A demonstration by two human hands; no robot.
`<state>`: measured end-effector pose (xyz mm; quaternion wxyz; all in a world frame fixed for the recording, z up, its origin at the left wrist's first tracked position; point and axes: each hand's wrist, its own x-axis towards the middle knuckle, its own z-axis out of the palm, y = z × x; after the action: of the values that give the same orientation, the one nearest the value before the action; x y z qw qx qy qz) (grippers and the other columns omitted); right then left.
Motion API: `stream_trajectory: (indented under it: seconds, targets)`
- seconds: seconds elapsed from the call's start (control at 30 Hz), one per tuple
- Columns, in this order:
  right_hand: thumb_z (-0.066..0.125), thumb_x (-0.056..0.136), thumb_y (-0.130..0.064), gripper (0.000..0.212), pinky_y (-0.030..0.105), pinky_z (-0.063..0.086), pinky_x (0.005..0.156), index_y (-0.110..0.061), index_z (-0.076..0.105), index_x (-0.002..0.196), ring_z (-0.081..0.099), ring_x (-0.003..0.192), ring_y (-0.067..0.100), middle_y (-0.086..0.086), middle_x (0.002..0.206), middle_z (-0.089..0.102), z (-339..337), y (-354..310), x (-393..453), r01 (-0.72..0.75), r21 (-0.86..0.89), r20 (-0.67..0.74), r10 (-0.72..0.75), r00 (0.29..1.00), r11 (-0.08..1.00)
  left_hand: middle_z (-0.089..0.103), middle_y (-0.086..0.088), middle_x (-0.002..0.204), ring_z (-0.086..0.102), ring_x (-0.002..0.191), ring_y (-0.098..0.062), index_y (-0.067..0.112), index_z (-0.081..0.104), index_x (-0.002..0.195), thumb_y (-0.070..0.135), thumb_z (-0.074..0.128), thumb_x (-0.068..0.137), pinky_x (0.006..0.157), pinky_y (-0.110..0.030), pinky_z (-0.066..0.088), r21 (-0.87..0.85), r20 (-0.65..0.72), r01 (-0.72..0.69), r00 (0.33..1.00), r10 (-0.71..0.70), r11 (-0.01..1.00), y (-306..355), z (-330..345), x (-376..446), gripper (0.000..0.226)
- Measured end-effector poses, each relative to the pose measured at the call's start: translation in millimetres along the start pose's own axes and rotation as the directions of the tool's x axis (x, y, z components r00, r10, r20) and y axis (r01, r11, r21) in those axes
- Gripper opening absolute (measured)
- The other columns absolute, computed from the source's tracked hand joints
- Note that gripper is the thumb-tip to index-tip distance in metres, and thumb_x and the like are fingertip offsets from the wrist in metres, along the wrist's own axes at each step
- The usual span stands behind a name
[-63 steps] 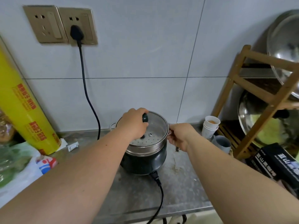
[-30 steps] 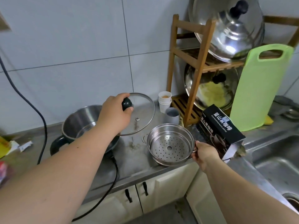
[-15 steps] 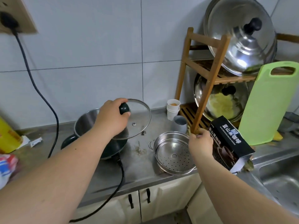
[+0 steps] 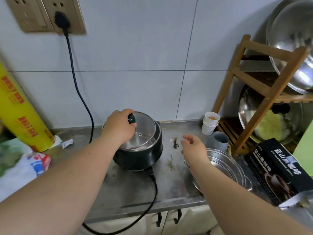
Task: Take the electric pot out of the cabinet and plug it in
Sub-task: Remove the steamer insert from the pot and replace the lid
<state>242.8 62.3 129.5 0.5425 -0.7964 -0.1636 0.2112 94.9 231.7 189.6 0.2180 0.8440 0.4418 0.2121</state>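
Our electric pot point(image 4: 140, 150) stands on the worktop point(image 4: 169, 189), out of the cabinet, near the far wall. Its cord point(image 4: 79, 92) runs up to the plug point(image 4: 61, 21), seated in the wall socket point(image 4: 67, 14), so we judge the task essentially done. Our left hand point(image 4: 121, 127) grips the knob point(image 4: 131, 118) of the glass lid point(image 4: 144, 131), which sits on the pot. Our right hand point(image 4: 193, 148) hovers loosely spread and empty, right of the pot, above the steamer insert point(image 4: 225, 165). What remains is letting go.
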Motion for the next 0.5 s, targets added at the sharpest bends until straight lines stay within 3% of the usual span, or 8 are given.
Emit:
stream_trajectory:
  seconds: [0.2,0.37,0.5]
  targets:
    - [0.049,0.09,-0.024,0.011,0.041,0.053,0.084,-0.032,0.052,0.097,0.06,0.09,0.02,-0.009,0.088,0.058,2,4,4,-0.034,-0.026,-0.042,0.033,0.999,0.999,0.051,-0.01,0.122,0.05,0.111,-0.032,0.03,0.047,0.128,0.029,0.06,0.083,0.094,-0.045,0.045,0.004,0.057,-0.045,0.997,0.045,0.999,-3,13,11,0.047]
    - [0.05,0.089,-0.024,0.013,0.031,0.049,0.069,-0.03,0.055,0.099,0.059,0.082,0.016,-0.008,0.09,0.06,7,11,4,-0.064,0.014,-0.066,0.064,0.996,0.998,0.051,-0.012,0.12,0.052,0.108,-0.034,0.028,0.049,0.126,0.029,0.061,0.083,0.092,-0.046,0.046,0.037,0.065,-0.09,0.994,0.088,0.995,-3,20,12,0.045]
    - [0.049,0.089,-0.022,0.014,0.032,0.049,0.069,-0.029,0.055,0.099,0.058,0.08,0.017,-0.006,0.089,0.061,15,12,5,-0.066,0.022,-0.056,0.067,0.996,0.998,0.047,-0.012,0.124,0.05,0.111,-0.033,0.028,0.046,0.13,0.03,0.058,0.085,0.094,-0.045,0.044,0.032,0.119,-0.101,0.988,0.096,0.994,-5,21,14,0.047]
